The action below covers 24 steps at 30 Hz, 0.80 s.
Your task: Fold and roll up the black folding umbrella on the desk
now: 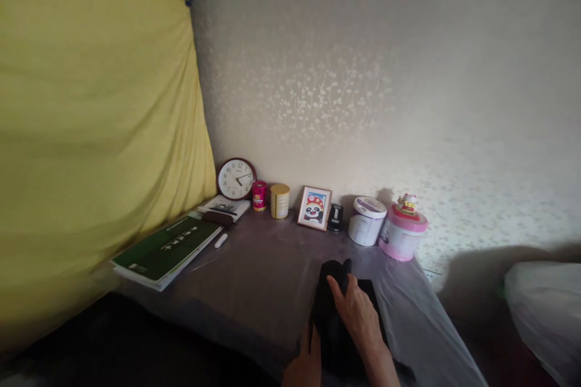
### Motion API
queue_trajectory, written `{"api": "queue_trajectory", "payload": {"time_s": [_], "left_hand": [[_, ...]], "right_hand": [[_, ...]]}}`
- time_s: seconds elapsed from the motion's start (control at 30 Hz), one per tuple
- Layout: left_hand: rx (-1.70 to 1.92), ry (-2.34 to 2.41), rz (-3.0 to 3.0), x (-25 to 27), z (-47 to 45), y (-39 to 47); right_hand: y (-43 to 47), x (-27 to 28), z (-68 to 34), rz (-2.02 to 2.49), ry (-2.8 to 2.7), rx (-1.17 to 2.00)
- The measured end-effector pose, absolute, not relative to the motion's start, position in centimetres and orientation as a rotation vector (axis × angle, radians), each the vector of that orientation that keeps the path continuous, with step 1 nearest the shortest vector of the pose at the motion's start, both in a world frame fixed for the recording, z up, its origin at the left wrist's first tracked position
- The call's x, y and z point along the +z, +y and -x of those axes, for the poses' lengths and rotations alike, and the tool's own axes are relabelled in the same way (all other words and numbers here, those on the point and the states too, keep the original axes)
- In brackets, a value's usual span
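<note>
A black item, soft-looking like a bag or folded cloth (327, 302), lies on the table near its front right; its exact kind is too dark to make out. My right hand (358, 315) rests over it from above, thumb and fingers closed around a raised black part that sticks up past the thumb. Low in the view, my left hand (305, 358) is at the item's left edge, and a thin dark strip runs beside its fingers. Most of those fingers are hidden in shadow and behind the black material.
A grey-covered table (254, 281) stands against the wall. Along its back are a round clock (236, 179), a pink can (259, 196), a yellow tin (279, 202), a framed panda picture (314, 208) and two tubs (367, 222). Green book (170, 248) and yellow curtain (100, 109) are left.
</note>
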<state>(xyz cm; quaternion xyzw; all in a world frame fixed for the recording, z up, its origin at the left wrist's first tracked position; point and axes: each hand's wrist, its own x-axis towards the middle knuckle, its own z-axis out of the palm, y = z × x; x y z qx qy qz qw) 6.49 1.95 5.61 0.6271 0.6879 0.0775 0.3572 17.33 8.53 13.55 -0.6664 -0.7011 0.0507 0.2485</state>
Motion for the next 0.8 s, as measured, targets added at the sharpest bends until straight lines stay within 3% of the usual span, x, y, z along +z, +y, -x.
{"api": "queue_trajectory", "payload": {"time_s": [0.27, 0.53, 0.8], "left_hand": [[0.34, 1.696, -1.676, 6.0, -5.6, 1.5], [0.137, 1.792, -1.787, 7.5, -6.1, 1.1], [0.263, 1.738, -1.863, 8.0, -5.4, 0.1]], "right_hand": [[10.5, 12.3, -18.6, 1.895, -1.857, 0.301], [11.9, 11.1, -19.6, 1.795, -1.636, 0.328], [12.8, 12.8, -20.1, 1.4, -1.471, 0.762]]}}
